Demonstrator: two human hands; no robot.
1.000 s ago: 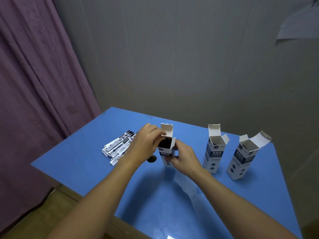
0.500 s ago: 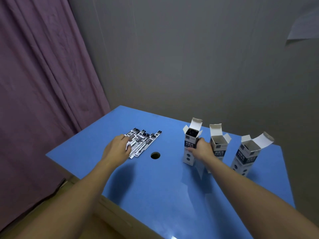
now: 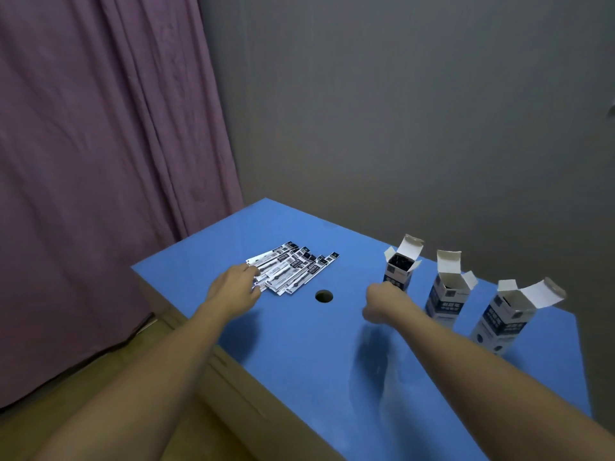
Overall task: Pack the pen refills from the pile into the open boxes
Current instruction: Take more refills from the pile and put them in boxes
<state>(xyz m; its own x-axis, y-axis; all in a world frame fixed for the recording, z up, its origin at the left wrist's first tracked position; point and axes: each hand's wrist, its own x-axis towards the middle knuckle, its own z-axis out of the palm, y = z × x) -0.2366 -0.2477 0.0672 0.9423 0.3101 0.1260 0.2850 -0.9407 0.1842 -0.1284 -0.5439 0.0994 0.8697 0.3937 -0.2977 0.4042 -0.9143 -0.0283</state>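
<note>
Blue table (image 3: 299, 361) is carrying everything. Toward its far left corner, the refills (image 3: 294, 269) are lying fanned in a flat pile, so you can likely peel one off without disturbing the rest. Your left hand (image 3: 233, 289) is reaching over the pile's near end, fingers curled down onto the wrappers; whether it is pinching one yet, I cannot tell. A round hole (image 3: 323, 296) is sitting between the pile and the boxes. Your right hand (image 3: 382, 299) is curling against the base of the first box (image 3: 399, 272), probably steadying it; the grip itself is hidden. Two more boxes (image 3: 447, 294) (image 3: 502, 317) are standing along the right edge, flaps up, waiting to be filled.
</note>
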